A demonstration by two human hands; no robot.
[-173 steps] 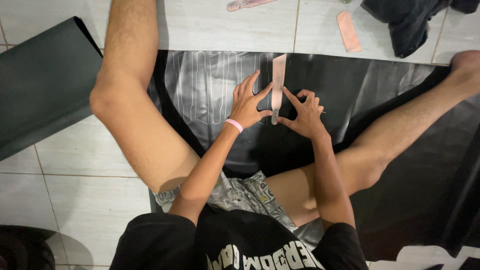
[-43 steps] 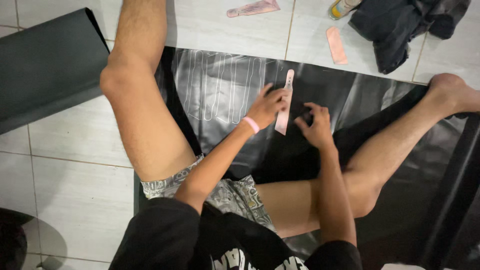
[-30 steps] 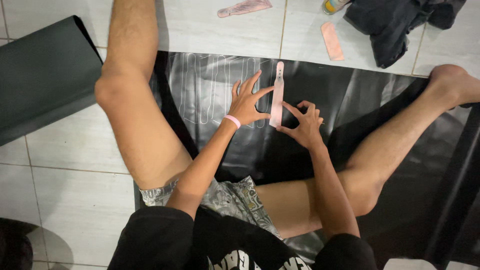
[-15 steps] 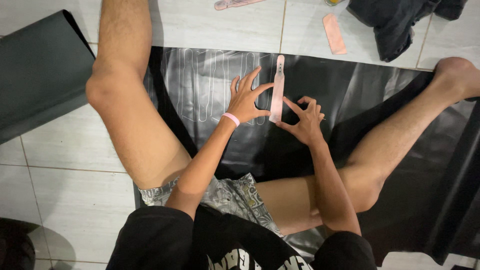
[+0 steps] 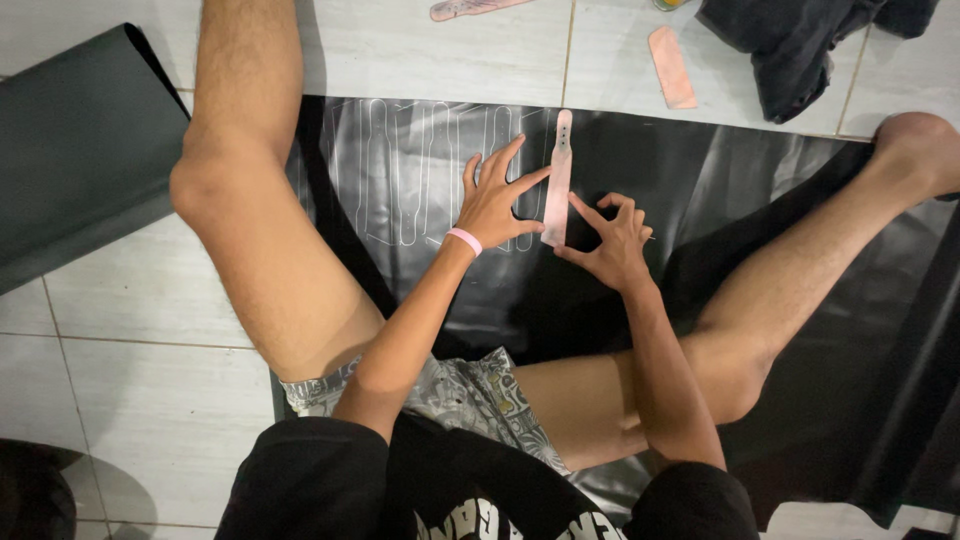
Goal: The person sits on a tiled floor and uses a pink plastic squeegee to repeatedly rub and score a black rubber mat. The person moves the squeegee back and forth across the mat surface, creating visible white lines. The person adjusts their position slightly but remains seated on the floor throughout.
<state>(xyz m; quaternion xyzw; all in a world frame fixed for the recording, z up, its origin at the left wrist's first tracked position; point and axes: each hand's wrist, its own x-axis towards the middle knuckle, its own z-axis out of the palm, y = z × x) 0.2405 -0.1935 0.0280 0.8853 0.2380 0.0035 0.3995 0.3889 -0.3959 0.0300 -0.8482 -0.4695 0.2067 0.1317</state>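
Two bare hands pin a long, narrow, pale pink strap-shaped template (image 5: 556,180) flat against a glossy black sheet of thin leather-like material (image 5: 700,200) spread over the white tiled floor (image 5: 130,290) between the person's outstretched legs. The left hand (image 5: 493,200), with a pink band at the wrist, has its fingers fanned wide and its fingertips pressing the strip's left edge; the right hand (image 5: 612,240) lies just beside the strip's lower right edge, fingers splayed, and its grip closes on nothing that can be made out. Neither hand lifts the strip: both only press down on it. The strip looks light, thin and fairly stiff, with a rounded top end and small holes near it, so it would likely skate on the slick sheet unless held along both long edges, near the middle and the lower end. The sheet looks limp and prone to wrinkling. Pale outlines of the same shape (image 5: 400,170) lie to the left of the strip. Beyond the sheet rest another pink piece (image 5: 671,66) and a dark crumpled garment (image 5: 800,40); a dark green roll (image 5: 80,160) lies at the left
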